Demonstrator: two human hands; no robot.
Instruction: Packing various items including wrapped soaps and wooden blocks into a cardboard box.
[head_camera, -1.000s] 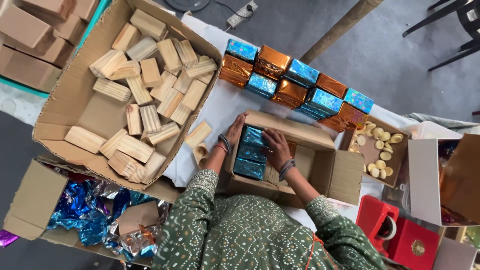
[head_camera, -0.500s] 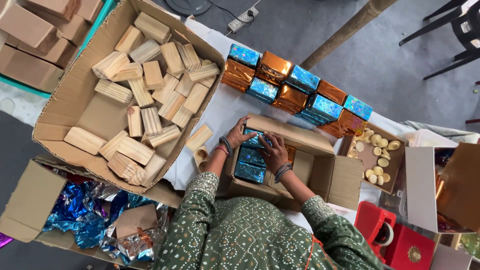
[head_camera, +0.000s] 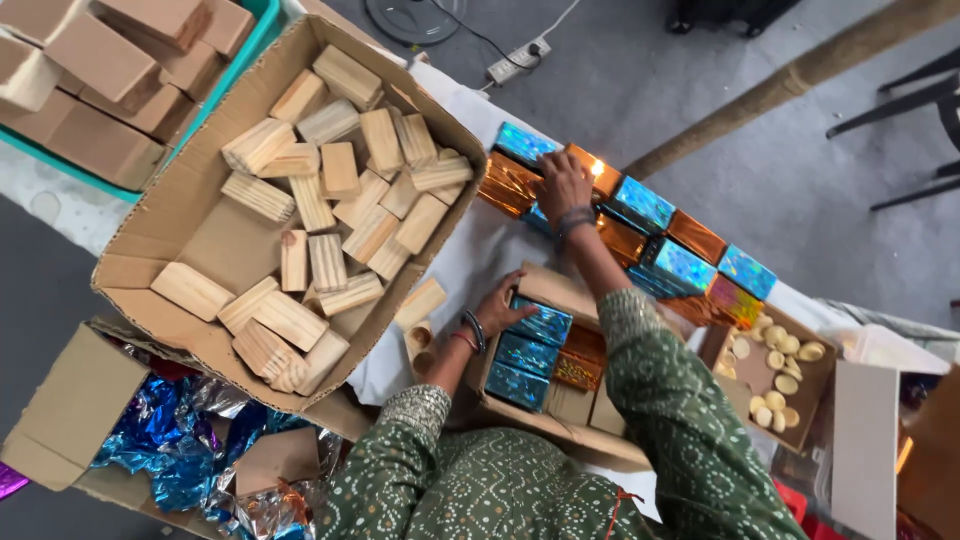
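My right hand (head_camera: 563, 185) is stretched out to the row of blue and orange foil-wrapped blocks (head_camera: 640, 215) at the table's far side. Its fingers curl over an orange wrapped block (head_camera: 598, 166) in the top row. My left hand (head_camera: 500, 303) rests at the left rim of a small cardboard box (head_camera: 560, 432), fingertips touching the top blue wrapped block (head_camera: 545, 322) inside. Three blue wrapped blocks lie in a column in that box, with an orange one (head_camera: 578, 370) beside them.
A large cardboard box (head_camera: 175, 215) of bare wooden blocks stands at the left. Below it is a box of crumpled foil (head_camera: 175, 440). A small box of pale round discs (head_camera: 775, 370) stands at the right. A loose wooden block (head_camera: 420, 303) lies on the white cloth.
My right hand has left the small box and reached forward to the row of wrapped blocks. My left hand stays at the box. The view has shifted.
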